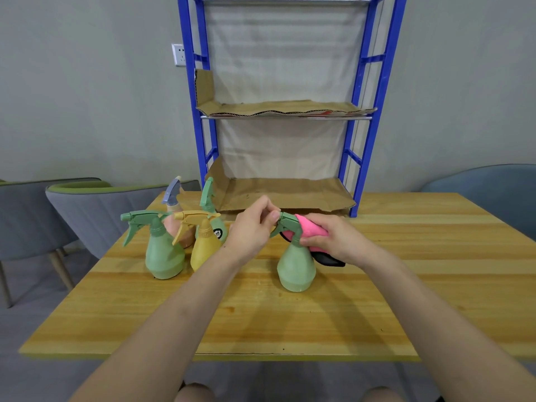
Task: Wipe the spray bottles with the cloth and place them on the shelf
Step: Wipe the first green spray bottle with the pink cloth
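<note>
A light green spray bottle (296, 264) stands upright near the middle of the wooden table (406, 300). My left hand (251, 227) pinches the nozzle end of its green spray head. My right hand (333, 237) presses a pink cloth (311, 227) with a black underside against the back of the head and the neck. To the left stands a group of bottles: a green one (164, 253), a yellow one (204, 245), a pink one with a grey-blue head (174, 198) and another green one (209, 198) behind. The blue shelf (377, 82) rises at the table's far edge.
Cardboard sheets (284, 107) line the blue shelf's middle and bottom levels, and nothing stands on them. Grey chairs with green trim (95, 210) are at the left of the table, and a blue-grey chair (493, 187) at the right. A wall socket (179, 55) sits left of the shelf.
</note>
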`<state>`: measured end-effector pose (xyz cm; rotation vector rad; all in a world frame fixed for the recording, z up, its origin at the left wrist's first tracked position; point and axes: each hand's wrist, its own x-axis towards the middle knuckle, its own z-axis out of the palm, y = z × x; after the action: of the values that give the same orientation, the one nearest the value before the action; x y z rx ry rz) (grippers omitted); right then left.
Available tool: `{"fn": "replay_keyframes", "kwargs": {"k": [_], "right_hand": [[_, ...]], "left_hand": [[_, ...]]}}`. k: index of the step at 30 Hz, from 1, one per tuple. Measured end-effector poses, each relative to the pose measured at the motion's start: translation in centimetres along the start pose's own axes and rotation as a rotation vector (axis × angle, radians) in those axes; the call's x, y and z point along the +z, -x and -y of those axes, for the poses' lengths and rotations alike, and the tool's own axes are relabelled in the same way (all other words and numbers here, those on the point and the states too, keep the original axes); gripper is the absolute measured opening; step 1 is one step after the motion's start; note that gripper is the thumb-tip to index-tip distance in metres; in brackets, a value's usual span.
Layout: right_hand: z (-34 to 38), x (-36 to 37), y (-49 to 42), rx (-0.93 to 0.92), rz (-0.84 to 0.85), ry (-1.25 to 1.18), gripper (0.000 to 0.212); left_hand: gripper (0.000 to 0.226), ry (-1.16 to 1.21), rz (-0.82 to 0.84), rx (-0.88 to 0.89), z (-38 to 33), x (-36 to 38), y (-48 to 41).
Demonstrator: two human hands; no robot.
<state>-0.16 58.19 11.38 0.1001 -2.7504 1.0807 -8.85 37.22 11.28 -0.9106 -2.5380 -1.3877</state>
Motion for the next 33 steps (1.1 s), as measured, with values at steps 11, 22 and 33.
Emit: {"fn": "replay_keyframes", "kwargs": {"k": [11, 22, 33], "right_hand": [[0.6, -0.9, 3.0, 0.127, 0.074, -0.299, 0.019], [1.0, -0.9, 3.7, 0.023, -0.149, -0.432, 0.027], [-0.3, 0.5, 4.6, 0.030, -0.365, -0.419, 0.020]], "left_hand": [[0.009, 0.125, -0.001, -0.042, -0.2, -0.5, -0.3], [0.038, 0.269, -0.040, -0.190, -2.2, 1.1, 0.3], [0.022, 0.282, 0.010, -0.117, -2.2, 2.3, 0.0]]}}
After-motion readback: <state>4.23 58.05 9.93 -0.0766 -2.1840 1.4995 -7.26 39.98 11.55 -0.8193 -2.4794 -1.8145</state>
